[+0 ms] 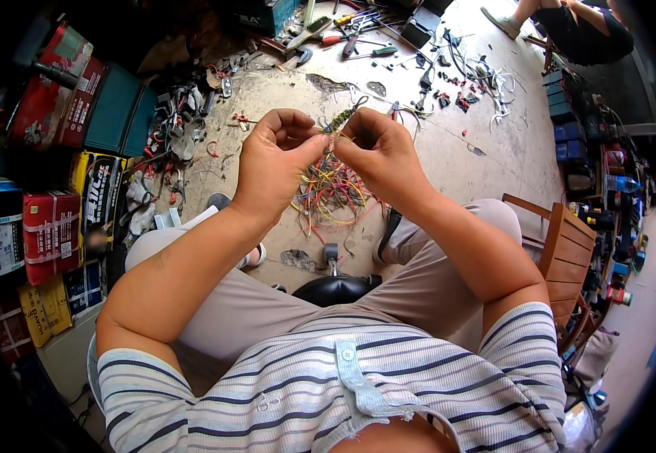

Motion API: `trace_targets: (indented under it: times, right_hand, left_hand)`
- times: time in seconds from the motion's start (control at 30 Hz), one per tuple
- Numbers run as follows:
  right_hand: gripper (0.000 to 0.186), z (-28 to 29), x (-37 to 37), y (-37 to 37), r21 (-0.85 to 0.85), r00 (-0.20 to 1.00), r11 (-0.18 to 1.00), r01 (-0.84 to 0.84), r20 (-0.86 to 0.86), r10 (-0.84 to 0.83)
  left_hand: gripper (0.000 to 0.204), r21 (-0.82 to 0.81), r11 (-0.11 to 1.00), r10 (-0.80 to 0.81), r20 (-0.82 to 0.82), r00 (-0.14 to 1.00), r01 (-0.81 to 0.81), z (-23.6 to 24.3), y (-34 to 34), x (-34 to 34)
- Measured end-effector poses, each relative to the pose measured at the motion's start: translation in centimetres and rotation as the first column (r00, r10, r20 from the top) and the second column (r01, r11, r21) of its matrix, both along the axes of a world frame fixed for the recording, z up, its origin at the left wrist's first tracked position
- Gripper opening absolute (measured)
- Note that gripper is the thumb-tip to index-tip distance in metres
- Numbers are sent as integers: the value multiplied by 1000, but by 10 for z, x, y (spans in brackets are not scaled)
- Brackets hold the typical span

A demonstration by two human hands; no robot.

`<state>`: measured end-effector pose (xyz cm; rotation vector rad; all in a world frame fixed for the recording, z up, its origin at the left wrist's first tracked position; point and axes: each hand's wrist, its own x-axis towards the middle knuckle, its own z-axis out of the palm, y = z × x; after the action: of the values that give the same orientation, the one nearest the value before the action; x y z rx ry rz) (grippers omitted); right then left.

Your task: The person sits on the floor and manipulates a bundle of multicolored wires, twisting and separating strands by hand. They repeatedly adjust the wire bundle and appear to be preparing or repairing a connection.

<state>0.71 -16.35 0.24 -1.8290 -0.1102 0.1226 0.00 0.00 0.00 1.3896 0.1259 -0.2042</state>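
Observation:
My left hand (276, 158) and my right hand (383, 151) meet in front of me, thumbs and fingertips pinched close together. Between and just beyond the fingertips is a bundle of twisted wires (341, 118), yellowish and dark, with a loop at its far end. Both hands grip its near part, and my fingers hide exactly how it is held. Below the hands, a tangled heap of thin wires (333, 195) in red, yellow, green and grey lies on the floor between my feet.
Boxes and battery cases (52, 226) are stacked at left beside scattered scraps (181, 124). Screwdrivers (373, 53) and cable pieces (456, 79) litter the far floor. A wooden chair (569, 245) stands at right. Another person's leg (522, 13) shows at far right.

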Motion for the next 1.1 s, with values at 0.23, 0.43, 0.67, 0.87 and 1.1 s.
trace_targets:
  times: [0.23,0.43,0.67,0.87,1.1]
  right_hand:
    - [24,-1,1,-2,-21,1000,1000,-4,-2,4]
    - [22,4,0,-2,13,999,1000,-13,-53,14]
    - [19,5,1,-4,44,995,998,-37,-86,41]
    - [16,6,2,-7,115,985,992,-47,-158,65]
    - [14,8,4,-9,190,978,982,-5,-203,45]
  left_hand:
    - [21,69,998,-15,61,998,11,-2,-1,1]
    - [21,91,996,-23,94,995,14,-1,-1,1]
    - [19,155,988,-33,141,989,11,1,-2,0]
    - [17,285,959,-74,244,967,1,2,-3,-1]
    - [17,185,982,-62,179,982,29,2,-2,1]
